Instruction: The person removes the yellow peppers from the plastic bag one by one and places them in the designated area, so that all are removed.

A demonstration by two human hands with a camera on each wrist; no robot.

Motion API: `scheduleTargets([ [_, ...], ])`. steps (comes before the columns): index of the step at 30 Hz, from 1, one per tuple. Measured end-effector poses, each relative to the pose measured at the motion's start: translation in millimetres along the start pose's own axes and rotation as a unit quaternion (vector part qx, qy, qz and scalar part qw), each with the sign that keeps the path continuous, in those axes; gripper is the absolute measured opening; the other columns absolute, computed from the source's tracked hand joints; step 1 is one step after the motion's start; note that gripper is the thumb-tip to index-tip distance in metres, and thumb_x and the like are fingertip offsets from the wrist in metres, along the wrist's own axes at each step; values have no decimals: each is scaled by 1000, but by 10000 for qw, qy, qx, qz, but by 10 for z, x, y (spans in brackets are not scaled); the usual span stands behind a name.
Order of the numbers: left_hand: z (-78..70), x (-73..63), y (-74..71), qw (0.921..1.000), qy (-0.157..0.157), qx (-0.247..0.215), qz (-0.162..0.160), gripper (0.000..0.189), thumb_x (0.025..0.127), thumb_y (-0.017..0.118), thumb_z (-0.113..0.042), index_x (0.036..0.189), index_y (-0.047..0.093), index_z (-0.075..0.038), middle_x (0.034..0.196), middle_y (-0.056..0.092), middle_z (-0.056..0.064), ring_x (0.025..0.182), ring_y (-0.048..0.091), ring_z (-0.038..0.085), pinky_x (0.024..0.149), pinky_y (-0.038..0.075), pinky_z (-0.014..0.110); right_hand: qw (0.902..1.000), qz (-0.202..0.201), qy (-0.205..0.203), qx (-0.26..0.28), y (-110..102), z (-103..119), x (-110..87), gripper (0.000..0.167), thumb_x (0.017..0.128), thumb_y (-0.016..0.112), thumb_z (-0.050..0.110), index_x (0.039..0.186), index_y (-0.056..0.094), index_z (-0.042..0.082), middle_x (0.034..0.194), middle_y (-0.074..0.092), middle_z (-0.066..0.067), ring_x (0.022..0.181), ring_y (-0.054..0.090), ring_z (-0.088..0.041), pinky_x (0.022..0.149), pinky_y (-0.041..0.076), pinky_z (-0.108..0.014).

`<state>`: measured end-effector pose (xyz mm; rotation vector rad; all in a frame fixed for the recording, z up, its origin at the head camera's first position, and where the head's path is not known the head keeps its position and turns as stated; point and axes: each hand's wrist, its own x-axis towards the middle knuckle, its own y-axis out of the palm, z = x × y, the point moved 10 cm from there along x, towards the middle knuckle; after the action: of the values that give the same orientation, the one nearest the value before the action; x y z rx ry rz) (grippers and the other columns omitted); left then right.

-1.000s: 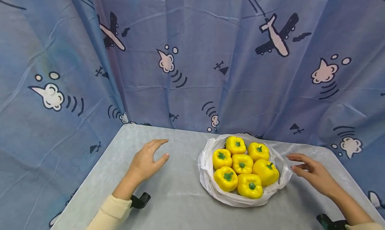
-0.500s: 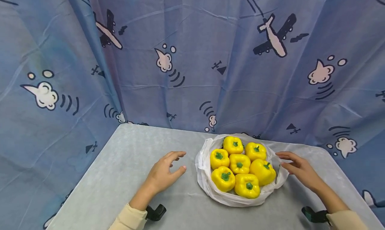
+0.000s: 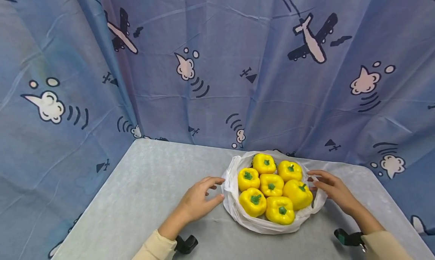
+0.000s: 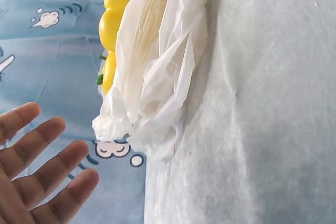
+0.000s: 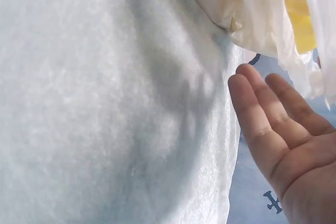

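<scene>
Several yellow bell peppers with green stems sit packed together in a white plastic bag, whose mouth is rolled wide around them. My left hand is at the bag's left side, thumb and fingers spread apart, holding nothing. In the left wrist view its fingers are apart from the crumpled bag edge. On the opposite side, my right hand reaches the bag's right rim, fingertips partly behind the plastic. The right wrist view shows straight fingers close below the bag; whether they touch it I cannot tell.
A pale grey cloth covers the table. Blue curtains printed with planes and clouds hang behind and at the left. Black wrist mounts sit under both forearms.
My left hand has moved right, up to the bag's left side. My right hand has moved left, from just beside the bag to its rim. The bag and peppers look unmoved.
</scene>
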<state>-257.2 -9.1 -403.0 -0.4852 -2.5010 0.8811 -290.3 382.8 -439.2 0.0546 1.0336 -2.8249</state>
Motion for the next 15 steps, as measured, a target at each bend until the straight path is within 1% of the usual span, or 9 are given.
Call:
scheduleTargets([
  [1,-9,7,11,10000,12,-15,25,43,91,61,-33,130,58,-15,127,61,-3,107,62,17,83,55,31,10000,16,-15,-11,7,5,9,47,101,46,31,140,43,4,137,49,-30,91,60,7,77,53,-46],
  [3,-28,21,36,9999,8,-76,94,43,91,60,-35,130,58,-16,127,61,-4,107,62,18,82,55,30,10000,30,-67,-9,19,20,24,47,101,47,29,140,42,2,134,49,-33,88,66,-2,78,54,-53],
  [5,-53,37,60,9998,23,-120,153,43,91,60,-36,130,58,-16,127,61,-4,106,62,19,82,55,30,9999,-1,-123,-70,23,35,33,46,101,47,27,139,42,2,133,50,-33,86,66,-3,83,54,-56],
  [8,-83,56,97,9997,41,-116,222,43,92,59,-37,129,58,-16,126,61,-5,105,62,18,82,55,28,9995,-45,-232,-186,33,46,51,45,101,47,28,138,44,3,136,47,-31,90,61,3,87,54,-54],
  [10,-103,66,109,9997,81,-100,217,42,91,60,-34,129,59,-15,126,62,-5,104,62,17,81,54,27,9994,-55,-279,-190,46,42,64,44,101,48,29,137,46,3,138,44,-29,98,56,5,92,50,-58],
  [12,-114,72,119,9997,99,-61,212,41,91,60,-33,128,60,-15,125,62,-5,103,63,16,80,54,26,9994,-69,-313,-139,64,37,77,44,101,48,30,135,48,3,140,43,-27,109,52,-3,98,41,-66],
  [13,-119,74,122,9997,114,-55,204,41,91,61,-32,128,60,-15,124,63,-5,102,63,17,80,54,26,9994,-77,-312,-120,73,35,83,43,101,48,30,135,49,3,140,43,-27,114,50,-9,98,36,-70],
  [14,-124,76,122,9997,123,-57,197,40,90,61,-30,128,60,-14,124,63,-4,102,63,17,79,54,26,9994,-101,-304,-107,79,31,90,43,101,49,30,134,49,4,138,44,-26,116,48,-14,98,33,-72],
  [15,-125,77,126,9997,137,-50,192,40,90,61,-30,127,60,-14,124,63,-4,101,63,16,79,55,26,9994,-111,-315,-109,89,31,97,42,101,49,30,133,50,3,135,46,-26,115,48,-18,97,35,-72],
])
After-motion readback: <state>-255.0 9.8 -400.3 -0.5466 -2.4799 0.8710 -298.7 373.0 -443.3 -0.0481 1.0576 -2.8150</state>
